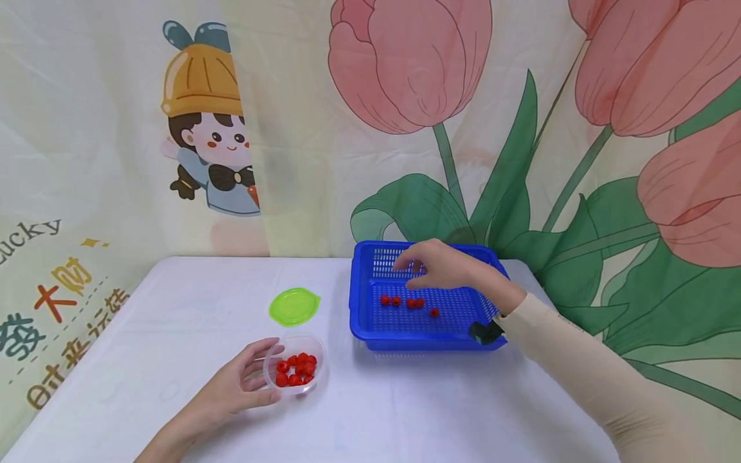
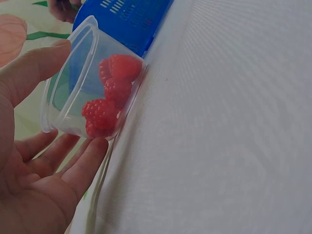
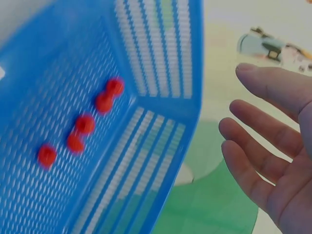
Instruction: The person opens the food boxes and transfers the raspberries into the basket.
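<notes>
On the table my left hand point(image 1: 249, 379) steadies a clear round plastic container point(image 1: 295, 365), its fingers and thumb round the near-left side. Several red raspberries point(image 2: 117, 90) lie in the bottom of that container. Above the blue basket point(image 1: 360, 302) hovers my right hand point(image 1: 442, 265), fingers loosely bent, with nothing held. Several more raspberries point(image 3: 85, 125) lie in a loose row on the basket's perforated floor, apart from the right hand point(image 3: 278, 141).
A green lid point(image 1: 294, 307) lies flat on the white table point(image 1: 191, 308), behind the container and left of the basket. Behind the table hangs a printed curtain point(image 1: 301, 128) with tulips and a cartoon figure. A dark wrist device point(image 1: 485, 332) shows near the basket's right edge.
</notes>
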`<act>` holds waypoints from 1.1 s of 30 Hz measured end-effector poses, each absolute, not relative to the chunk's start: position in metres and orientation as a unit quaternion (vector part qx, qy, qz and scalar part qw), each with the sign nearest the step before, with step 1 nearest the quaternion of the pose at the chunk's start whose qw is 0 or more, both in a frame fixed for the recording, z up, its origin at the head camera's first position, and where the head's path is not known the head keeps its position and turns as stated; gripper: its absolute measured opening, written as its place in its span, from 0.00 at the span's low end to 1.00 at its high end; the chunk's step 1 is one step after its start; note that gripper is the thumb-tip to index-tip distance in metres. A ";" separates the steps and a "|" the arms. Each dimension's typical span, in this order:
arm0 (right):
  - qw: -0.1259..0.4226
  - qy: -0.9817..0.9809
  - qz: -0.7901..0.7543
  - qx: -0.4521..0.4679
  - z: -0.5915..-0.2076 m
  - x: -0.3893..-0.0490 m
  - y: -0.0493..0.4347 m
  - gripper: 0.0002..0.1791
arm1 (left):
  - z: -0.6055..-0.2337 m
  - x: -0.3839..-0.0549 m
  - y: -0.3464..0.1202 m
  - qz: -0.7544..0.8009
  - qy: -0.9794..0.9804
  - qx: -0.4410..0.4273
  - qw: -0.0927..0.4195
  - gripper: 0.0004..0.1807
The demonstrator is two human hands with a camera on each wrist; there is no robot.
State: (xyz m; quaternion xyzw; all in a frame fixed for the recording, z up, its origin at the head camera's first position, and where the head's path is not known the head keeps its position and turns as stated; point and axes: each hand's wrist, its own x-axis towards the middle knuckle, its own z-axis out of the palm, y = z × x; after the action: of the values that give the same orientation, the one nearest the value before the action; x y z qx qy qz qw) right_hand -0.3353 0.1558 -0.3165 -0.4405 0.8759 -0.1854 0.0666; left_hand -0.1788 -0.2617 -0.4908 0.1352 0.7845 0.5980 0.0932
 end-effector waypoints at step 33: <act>0.067 0.851 -0.226 -0.469 -0.369 -0.271 0.027 0.18 | -0.488 -0.177 -0.262 0.604 0.779 0.111 0.122 0.48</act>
State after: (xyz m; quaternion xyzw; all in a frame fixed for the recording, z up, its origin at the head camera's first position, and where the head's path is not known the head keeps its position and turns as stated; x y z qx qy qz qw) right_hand -0.2710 0.0272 -0.3694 -0.4693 0.8510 -0.2260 0.0668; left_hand -0.1772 -0.2619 -0.4882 0.1114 0.7794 0.6044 0.1216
